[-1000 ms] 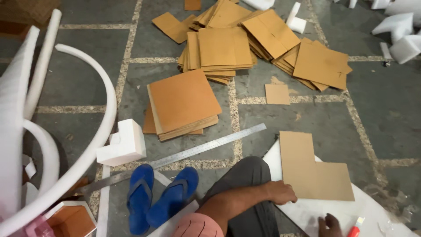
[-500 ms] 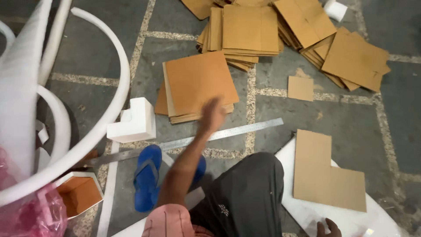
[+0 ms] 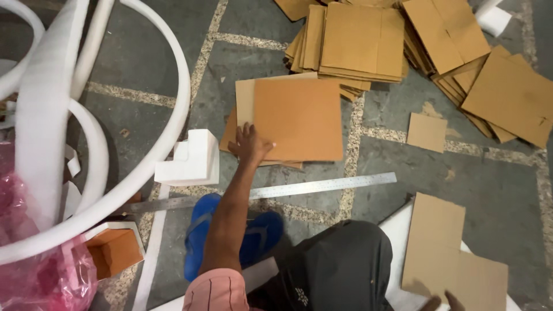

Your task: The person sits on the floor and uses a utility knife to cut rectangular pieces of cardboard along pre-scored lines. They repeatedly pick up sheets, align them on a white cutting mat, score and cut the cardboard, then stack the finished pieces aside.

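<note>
My left hand [image 3: 249,144] reaches forward to a small stack of brown cardboard sheets [image 3: 299,118] on the floor. Its fingers are spread at the stack's near left corner and the thumb lies across the top sheet. Only the fingertips of my right hand [image 3: 440,302] show, at the bottom edge, where they touch an L-shaped cardboard piece [image 3: 443,253] lying on a white board [image 3: 397,227]. A long steel ruler [image 3: 299,188] lies across the floor between my knee and the stack.
A big heap of cardboard sheets [image 3: 403,40] lies at the far right, with a small square piece [image 3: 427,132] near it. White foam tubing [image 3: 52,121] and a pink bag [image 3: 40,276] fill the left. A white foam corner block [image 3: 190,158] and blue sandals [image 3: 201,236] are near my arm.
My left arm has swung from my knee out to the cardboard stack and the hand now rests on its corner. The view has shifted left and nearer.
</note>
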